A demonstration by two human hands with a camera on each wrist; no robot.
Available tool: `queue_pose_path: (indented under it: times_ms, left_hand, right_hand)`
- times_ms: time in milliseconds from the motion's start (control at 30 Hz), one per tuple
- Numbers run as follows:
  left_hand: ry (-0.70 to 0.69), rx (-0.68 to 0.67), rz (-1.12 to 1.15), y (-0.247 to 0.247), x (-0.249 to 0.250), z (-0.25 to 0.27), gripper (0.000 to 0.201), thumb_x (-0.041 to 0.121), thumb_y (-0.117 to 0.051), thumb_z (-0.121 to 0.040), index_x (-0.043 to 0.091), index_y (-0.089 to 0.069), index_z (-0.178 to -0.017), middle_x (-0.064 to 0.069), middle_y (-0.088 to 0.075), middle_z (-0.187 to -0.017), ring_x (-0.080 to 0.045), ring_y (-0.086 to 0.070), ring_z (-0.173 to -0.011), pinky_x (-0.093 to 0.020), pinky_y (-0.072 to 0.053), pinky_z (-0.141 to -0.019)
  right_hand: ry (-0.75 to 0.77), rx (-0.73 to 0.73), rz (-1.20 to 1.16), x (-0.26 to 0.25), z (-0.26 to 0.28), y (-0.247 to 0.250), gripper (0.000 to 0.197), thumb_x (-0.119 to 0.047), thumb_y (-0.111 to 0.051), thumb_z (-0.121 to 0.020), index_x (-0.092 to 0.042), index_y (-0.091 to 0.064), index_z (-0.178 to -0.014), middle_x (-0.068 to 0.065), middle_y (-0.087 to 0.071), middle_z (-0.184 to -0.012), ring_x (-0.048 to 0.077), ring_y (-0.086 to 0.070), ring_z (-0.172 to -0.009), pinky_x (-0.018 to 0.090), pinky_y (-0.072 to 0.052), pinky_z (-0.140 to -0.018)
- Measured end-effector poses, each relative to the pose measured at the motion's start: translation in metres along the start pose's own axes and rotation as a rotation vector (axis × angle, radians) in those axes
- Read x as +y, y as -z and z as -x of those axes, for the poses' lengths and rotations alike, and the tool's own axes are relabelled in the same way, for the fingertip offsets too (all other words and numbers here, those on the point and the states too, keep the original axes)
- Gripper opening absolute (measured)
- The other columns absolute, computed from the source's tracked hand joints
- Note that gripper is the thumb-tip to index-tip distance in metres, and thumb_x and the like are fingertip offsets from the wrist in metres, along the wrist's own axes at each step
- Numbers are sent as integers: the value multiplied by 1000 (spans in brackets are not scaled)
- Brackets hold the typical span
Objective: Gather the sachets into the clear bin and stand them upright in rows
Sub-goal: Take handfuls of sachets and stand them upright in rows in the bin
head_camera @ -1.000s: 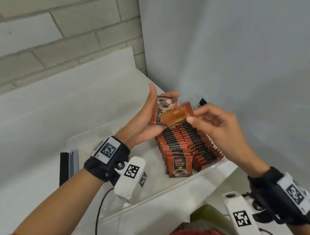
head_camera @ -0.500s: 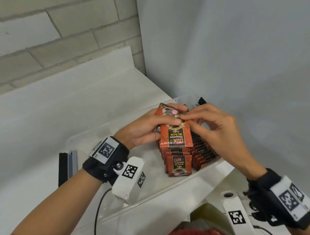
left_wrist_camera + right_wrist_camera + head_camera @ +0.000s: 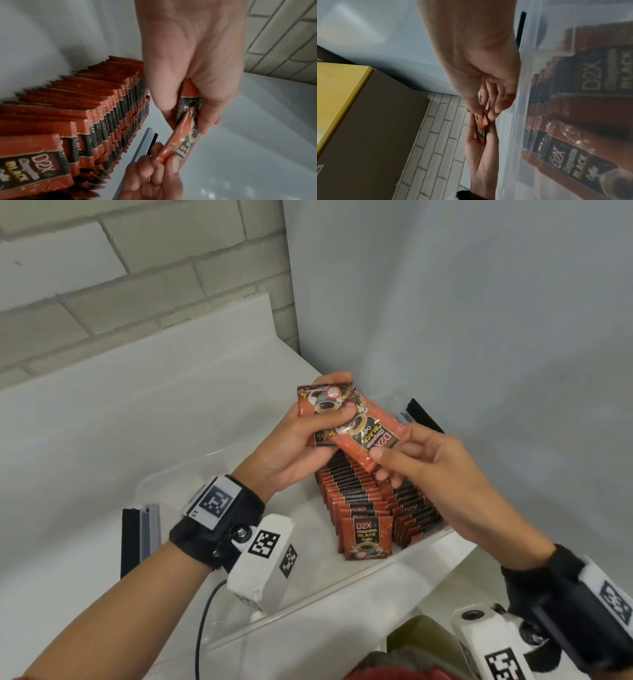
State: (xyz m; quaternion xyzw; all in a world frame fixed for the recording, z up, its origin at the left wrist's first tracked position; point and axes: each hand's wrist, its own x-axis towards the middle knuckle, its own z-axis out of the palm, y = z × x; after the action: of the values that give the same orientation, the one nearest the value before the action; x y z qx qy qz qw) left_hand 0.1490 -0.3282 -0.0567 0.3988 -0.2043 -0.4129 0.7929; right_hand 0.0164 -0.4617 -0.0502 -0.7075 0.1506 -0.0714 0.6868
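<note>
Since half a second ago we have lifted the sachets off the rows; now our left hand (image 3: 291,446) grips a small stack (image 3: 322,402) between thumb and curled fingers, while our right hand (image 3: 435,470) pinches one sachet (image 3: 368,436) by its lower corner, angled. Below our fingers, two rows (image 3: 373,498) stand upright in the clear bin (image 3: 342,587); we judge few remain
</note>
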Motion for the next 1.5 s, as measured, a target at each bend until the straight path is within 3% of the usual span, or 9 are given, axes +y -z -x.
queue_pose_path:
  times_ms: [200,433,567,700,933,1067,1233,1367,1500]
  left_hand:
    - [31,39,76,-1,3,0,22,8,-52,-86,17,-63,-104,-4,-63,-82,-16,-65,-75,-30,-56,-71]
    - [31,37,86,-4,3,0,35,3,-44,-84,15,-56,-115,-2,-64,-78,-11,-63,-65,-24,-52,-62]
    - [38,37,37,-4,3,0,37,5,-48,-85,13,-55,-121,0,-67,-80,-9,-65,-71,-24,-54,-67]
    - [79,78,-39,-1,1,-2,19,6,-56,-87,4,-59,-105,-10,-69,-92,-19,-67,-85,-32,-55,-83]
    - [47,115,-62,-3,2,-2,26,4,-59,-81,2,-54,-106,-9,-68,-91,-20,-68,-84,-34,-56,-82]
    - [40,144,-36,-2,3,-3,27,1,-60,-76,12,-55,-100,-5,-66,-85,-17,-67,-80,-30,-56,-77]
    - [38,159,-58,-1,3,-3,37,1,-61,-73,17,-58,-106,-4,-65,-84,-18,-67,-82,-29,-55,-73]
    - [33,157,-74,-2,5,-2,39,2,-61,-72,18,-58,-108,-4,-63,-83,-17,-64,-78,-27,-54,-68]
    - [35,141,-90,-3,5,-1,34,0,-59,-76,18,-58,-105,-6,-63,-87,-16,-66,-76,-25,-55,-64]
  right_hand:
    - [44,-105,118,-7,3,19,7,-13,-68,-83,-8,-63,-84,-5,-68,-67,2,-58,-58,10,-44,-56]
    - [216,-308,686,-2,7,18,4,-26,-76,-77,-26,-76,-81,-25,-60,-61,1,-51,-57,9,-36,-54]
    - [233,-405,836,0,7,11,5,-21,-75,-81,-19,-75,-86,-21,-60,-74,-8,-56,-75,8,-41,-65]
    - [184,-457,913,3,5,8,10,-27,-73,-83,-29,-64,-79,-19,-60,-84,-4,-56,-85,8,-42,-72]
    - [164,-504,1010,4,5,6,29,-32,-72,-84,-36,-49,-67,-16,-61,-92,3,-58,-90,11,-44,-75]
    - [173,-510,1049,4,3,5,31,-32,-73,-83,-33,-47,-66,-14,-59,-87,3,-56,-86,13,-42,-74]
    - [91,-503,976,0,3,5,25,-39,-77,-77,-30,-53,-74,-13,-58,-84,1,-56,-81,14,-45,-68]
    - [49,-191,636,-6,-3,6,38,-48,-76,-67,-21,-61,-89,-10,-62,-73,-7,-55,-63,11,-42,-58]
    - [7,-23,277,-9,-11,7,32,-39,-73,-73,-17,-65,-95,-3,-72,-84,5,-67,-73,14,-50,-65]
